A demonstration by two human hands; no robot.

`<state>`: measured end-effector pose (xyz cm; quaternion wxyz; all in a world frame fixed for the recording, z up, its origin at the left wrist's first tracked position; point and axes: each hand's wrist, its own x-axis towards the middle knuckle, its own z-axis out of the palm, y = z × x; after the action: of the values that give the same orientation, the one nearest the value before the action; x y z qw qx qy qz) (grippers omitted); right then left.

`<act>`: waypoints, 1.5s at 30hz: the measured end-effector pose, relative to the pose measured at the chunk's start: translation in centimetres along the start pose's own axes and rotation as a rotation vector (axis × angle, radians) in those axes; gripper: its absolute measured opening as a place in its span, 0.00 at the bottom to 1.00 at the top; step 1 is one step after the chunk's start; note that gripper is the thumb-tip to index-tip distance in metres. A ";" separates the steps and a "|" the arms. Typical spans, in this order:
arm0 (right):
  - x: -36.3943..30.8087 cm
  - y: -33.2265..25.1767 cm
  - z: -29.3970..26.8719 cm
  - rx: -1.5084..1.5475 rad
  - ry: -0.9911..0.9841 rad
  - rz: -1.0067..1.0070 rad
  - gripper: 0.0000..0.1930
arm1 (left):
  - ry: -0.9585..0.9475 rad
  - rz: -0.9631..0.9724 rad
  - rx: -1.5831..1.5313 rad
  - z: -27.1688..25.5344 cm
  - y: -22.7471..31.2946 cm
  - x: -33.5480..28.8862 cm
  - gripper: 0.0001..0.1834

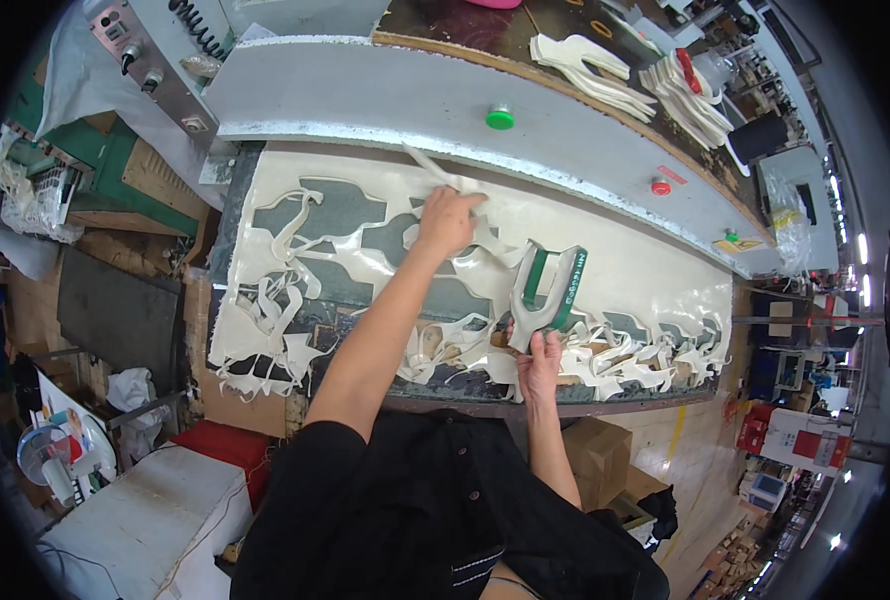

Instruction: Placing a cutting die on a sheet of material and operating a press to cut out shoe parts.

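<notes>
My right hand (538, 368) grips the near end of a green U-shaped cutting die (575, 290), held tilted above the sheet, with a cream U-shaped cut piece (533, 318) lying against it. Farther off and to the left, my left hand (448, 222) is closed with its fingers on a cream strip (425, 163) that sticks out past the fingertips. Below both hands spreads a large glossy cream sheet (625, 265). Its left part is full of cut-out openings showing the dark green bed, and its near edge is a tangle of thin offcuts (625, 368).
A grey machine beam (365, 95) with a green button (500, 118) and a red button (660, 187) runs behind the sheet. Stacked cream cut pieces (690, 100) lie on the brown shelf above. A white-topped cabinet (150, 510) stands at left; a cardboard box (597, 460) sits near right.
</notes>
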<state>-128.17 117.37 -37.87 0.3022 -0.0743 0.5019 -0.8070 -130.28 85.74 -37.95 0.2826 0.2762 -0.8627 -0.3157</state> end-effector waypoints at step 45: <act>-5.4 -0.6 -0.9 0.199 0.035 0.079 0.30 | -0.510 0.467 -0.186 -27.7 12.6 1.2 0.07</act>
<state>-124.46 121.30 -36.80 0.3307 -0.0101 0.4272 -0.8414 -116.53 82.35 -11.06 0.1466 -0.0432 -0.9129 -0.3785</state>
